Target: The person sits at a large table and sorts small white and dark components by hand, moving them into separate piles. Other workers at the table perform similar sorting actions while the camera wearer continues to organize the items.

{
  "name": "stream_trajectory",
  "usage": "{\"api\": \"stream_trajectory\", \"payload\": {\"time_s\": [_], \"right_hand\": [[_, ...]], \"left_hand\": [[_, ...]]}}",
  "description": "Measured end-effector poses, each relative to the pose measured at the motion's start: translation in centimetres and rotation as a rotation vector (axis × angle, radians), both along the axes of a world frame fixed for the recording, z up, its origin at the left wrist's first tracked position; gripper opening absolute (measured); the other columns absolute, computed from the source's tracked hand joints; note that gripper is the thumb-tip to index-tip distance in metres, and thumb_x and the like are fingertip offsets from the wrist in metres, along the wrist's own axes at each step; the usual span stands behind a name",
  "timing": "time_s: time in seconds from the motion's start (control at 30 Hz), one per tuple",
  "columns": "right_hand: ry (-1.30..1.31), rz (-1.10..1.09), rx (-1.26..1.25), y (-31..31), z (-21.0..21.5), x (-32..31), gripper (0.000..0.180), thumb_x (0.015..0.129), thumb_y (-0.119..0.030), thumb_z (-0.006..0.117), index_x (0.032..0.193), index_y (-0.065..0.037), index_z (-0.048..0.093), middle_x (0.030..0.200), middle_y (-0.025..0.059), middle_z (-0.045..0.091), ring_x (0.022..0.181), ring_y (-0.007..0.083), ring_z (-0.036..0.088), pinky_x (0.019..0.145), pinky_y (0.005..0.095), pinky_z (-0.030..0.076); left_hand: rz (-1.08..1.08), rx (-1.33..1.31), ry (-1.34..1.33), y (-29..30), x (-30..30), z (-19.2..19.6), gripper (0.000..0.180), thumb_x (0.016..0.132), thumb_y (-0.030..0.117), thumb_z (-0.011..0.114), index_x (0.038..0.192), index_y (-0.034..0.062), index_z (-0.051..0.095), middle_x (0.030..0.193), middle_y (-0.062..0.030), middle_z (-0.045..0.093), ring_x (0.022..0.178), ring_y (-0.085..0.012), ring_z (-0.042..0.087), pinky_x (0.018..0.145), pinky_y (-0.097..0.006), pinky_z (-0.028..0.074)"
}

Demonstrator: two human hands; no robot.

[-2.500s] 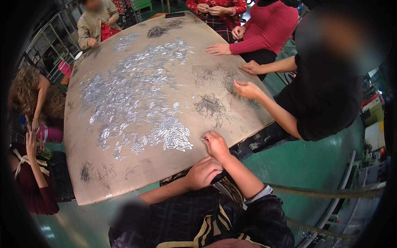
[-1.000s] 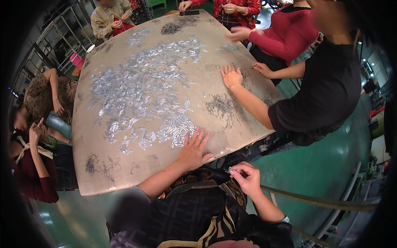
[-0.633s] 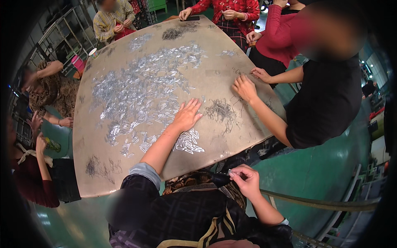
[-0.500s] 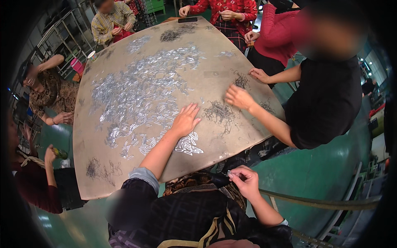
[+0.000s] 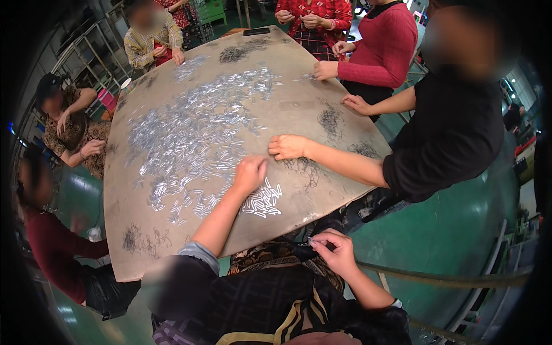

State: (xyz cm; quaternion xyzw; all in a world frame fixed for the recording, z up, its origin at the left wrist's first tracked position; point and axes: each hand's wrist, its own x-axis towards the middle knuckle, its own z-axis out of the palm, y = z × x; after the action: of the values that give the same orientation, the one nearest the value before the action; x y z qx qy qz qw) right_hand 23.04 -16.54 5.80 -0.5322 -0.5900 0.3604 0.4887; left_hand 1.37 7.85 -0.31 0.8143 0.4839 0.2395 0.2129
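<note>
My left hand [image 5: 250,174] is over the table with its fingers curled in. Whatever may be between them is hidden. It lies beside a cluster of small silvery elongated loops [image 5: 265,201] near the table's front edge. Off that edge, close to my body, my right hand [image 5: 335,253] pinches a small shiny piece [image 5: 311,241] between thumb and forefinger. A large mass of similar silvery pieces [image 5: 195,126] spreads across the middle and left of the table [image 5: 322,198]. Thin dark wire-like pieces [image 5: 305,172] lie tangled to the right of my left hand.
A co-worker's hand [image 5: 287,147] reaches in close to my left hand from the right. Other people stand around the table. More dark wire-like piles lie at the front left [image 5: 141,240], right [image 5: 330,119] and far side [image 5: 233,54]. A black phone-like object [image 5: 256,31] rests at the far edge.
My left hand has gone from spread flat to curled and shifted slightly nearer. The co-worker's hand on the right has moved left toward it. My right hand keeps its pinch, slightly further left.
</note>
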Motion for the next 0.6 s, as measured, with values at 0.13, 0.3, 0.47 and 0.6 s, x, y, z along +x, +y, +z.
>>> {"api": "stream_trajectory", "payload": {"time_s": [0.13, 0.3, 0.47, 0.6], "right_hand": [[0.001, -0.006, 0.012, -0.5, -0.4, -0.3, 0.008, 0.08, 0.001, 0.072, 0.087, 0.002, 0.069, 0.078, 0.0082, 0.066, 0.066, 0.0144, 0.062, 0.063, 0.0251, 0.05], [-0.011, -0.026, 0.007, -0.8, -0.8, -0.4, 0.008, 0.08, 0.001, 0.071, 0.088, 0.001, 0.069, 0.078, 0.0083, 0.066, 0.065, 0.0146, 0.063, 0.061, 0.025, 0.05], [0.013, 0.013, -0.015, -0.6, -1.2, -0.8, 0.008, 0.08, 0.001, 0.071, 0.087, 0.001, 0.069, 0.077, 0.008, 0.065, 0.064, 0.0146, 0.062, 0.06, 0.0256, 0.049], [0.016, 0.028, -0.006, -0.4, -1.4, -1.0, 0.008, 0.08, 0.0, 0.071, 0.088, 0.001, 0.069, 0.077, 0.008, 0.064, 0.063, 0.0145, 0.061, 0.06, 0.0258, 0.048]], "left_hand": [[0.188, 0.341, 0.119, 3.2, 0.7, -3.6, 0.032, 0.08, 0.014, 0.066, 0.109, 0.0013, 0.063, 0.118, -0.0165, 0.06, 0.109, -0.0334, 0.056, 0.09, -0.045, 0.045], [0.207, 0.403, 0.261, -0.3, 2.4, -3.2, 0.03, 0.08, 0.009, 0.066, 0.108, -0.0001, 0.063, 0.107, -0.0164, 0.059, 0.1, -0.0341, 0.054, 0.086, -0.041, 0.047], [0.02, 0.355, 0.157, -4.5, 3.0, -3.3, 0.025, 0.079, 0.006, 0.065, 0.104, 0.0001, 0.066, 0.1, -0.0149, 0.059, 0.094, -0.0331, 0.055, 0.08, -0.04, 0.048], [-0.182, 0.292, -0.071, -6.5, 3.9, -2.1, 0.011, 0.079, 0.006, 0.068, 0.089, 0.0029, 0.071, 0.089, -0.0108, 0.064, 0.087, -0.0283, 0.06, 0.075, -0.037, 0.051]]}}
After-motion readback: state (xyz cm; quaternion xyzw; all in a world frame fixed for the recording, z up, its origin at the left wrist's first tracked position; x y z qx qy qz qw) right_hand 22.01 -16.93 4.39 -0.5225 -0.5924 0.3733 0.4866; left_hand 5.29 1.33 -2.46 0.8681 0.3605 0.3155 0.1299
